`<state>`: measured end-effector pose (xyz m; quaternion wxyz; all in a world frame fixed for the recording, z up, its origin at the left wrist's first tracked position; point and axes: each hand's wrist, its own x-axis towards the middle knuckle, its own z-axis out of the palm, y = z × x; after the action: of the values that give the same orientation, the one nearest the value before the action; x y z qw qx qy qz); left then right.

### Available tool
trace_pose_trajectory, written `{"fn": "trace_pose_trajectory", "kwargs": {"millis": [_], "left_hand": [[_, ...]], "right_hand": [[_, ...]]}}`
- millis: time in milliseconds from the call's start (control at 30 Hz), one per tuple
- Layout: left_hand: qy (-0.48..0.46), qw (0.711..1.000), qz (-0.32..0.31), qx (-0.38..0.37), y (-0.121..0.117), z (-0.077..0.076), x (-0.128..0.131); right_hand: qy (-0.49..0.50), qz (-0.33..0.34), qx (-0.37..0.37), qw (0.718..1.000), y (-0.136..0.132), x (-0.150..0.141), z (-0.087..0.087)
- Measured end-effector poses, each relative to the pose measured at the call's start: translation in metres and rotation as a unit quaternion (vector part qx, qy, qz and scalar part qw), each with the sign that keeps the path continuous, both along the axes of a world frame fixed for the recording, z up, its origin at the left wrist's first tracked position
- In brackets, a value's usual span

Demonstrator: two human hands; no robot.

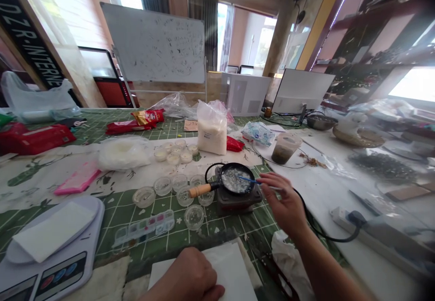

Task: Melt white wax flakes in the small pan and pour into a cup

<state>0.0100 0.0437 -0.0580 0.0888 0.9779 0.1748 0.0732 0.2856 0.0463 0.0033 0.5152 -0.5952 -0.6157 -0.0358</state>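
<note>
Tip of blue stick (247,180) indistinct in pan (250,170).

With the black pan (239,165) as clock centre, whether the blue stick's (249,180) tip sinks into the white pieces (233,184) is too small to tell. At seven, the left hand (193,271) hides most of its fingertips, leaving its hold on the white sheet (234,269) unclear. The right hand's (283,201) forearm leaves the bottom edge near five. The scale (91,242) at eight is cut off; whiteboard (159,47) writing at eleven is illegible; the dark heap (384,165) at three is blurred.
</note>
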Motion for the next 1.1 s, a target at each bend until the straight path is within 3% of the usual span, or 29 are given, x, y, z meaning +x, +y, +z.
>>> {"fn": "trace_pose_trajectory", "kwargs": {"millis": [100, 267, 300, 433, 500, 600, 767, 933, 1100], "left_hand": [[0.003, 1.0, -0.001, -0.001, 0.0, 0.001, 0.001], [-0.008, 1.0, -0.007, -0.019, 0.0, 0.0, 0.0], [-0.012, 1.0, -0.006, -0.019, 0.0, -0.001, -0.001], [-0.028, 1.0, 0.005, -0.012, -0.001, -0.004, -0.001], [-0.026, 1.0, 0.003, -0.012, -0.001, -0.004, -0.001], [-0.02, 1.0, -0.001, -0.012, 0.0, -0.003, -0.001], [-0.016, 1.0, 0.002, -0.002, 0.0, -0.001, -0.001], [-0.012, 1.0, -0.003, -0.004, 0.0, -0.003, -0.001], [-0.017, 1.0, -0.001, -0.008, 0.0, -0.001, -0.001]], "right_hand": [[-0.017, 0.076, -0.038, 0.996, 0.001, -0.001, -0.002], [0.034, -0.069, 0.018, 0.997, 0.004, 0.006, -0.001], [0.024, -0.063, 0.02, 0.998, 0.004, 0.004, -0.002], [-0.035, 0.093, -0.023, 0.995, 0.003, -0.007, -0.003], [-0.011, 0.075, -0.013, 0.997, 0.0, -0.007, 0.0], [0.032, -0.02, 0.031, 0.999, -0.002, -0.004, 0.003], [-0.024, 0.086, 0.008, 0.996, -0.001, -0.011, 0.0], [-0.034, -0.018, 0.033, 0.999, -0.005, -0.008, 0.004], [-0.086, 0.067, 0.019, 0.994, -0.007, -0.01, 0.006]]}}
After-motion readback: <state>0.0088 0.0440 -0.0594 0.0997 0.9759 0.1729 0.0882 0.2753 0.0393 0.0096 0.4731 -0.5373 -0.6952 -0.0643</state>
